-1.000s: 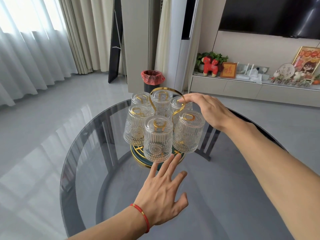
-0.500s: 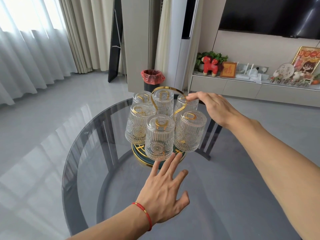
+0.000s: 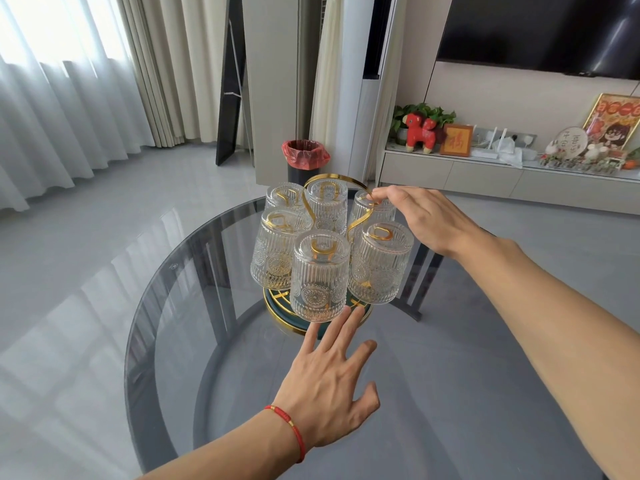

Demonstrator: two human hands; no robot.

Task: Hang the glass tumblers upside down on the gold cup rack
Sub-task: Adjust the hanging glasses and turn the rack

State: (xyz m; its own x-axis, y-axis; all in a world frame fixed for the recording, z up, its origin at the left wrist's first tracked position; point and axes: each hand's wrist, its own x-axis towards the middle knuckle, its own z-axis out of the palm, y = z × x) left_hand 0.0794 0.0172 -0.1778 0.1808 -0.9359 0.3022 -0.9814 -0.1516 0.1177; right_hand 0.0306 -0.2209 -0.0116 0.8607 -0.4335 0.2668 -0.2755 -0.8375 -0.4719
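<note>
Little moved — right hand [image 3: 424,216] grip pinches gold cup rack [image 3: 360,220] handle; left hand [image 3: 329,386] spread below front tumbler [image 3: 318,278].

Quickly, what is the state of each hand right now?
Left hand: open, fingers spread, holding nothing; fingertips near the front glass tumbler.
Right hand: closed, pinching the handle of the gold cup rack.

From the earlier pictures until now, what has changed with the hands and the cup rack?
Very little. The right hand keeps its fingertips pinched on the gold handle loop of the cup rack. The left hand stays open, fingers near the front tumbler. All six tumblers remain upside down on the rack. Only the view shifted slightly.
</note>
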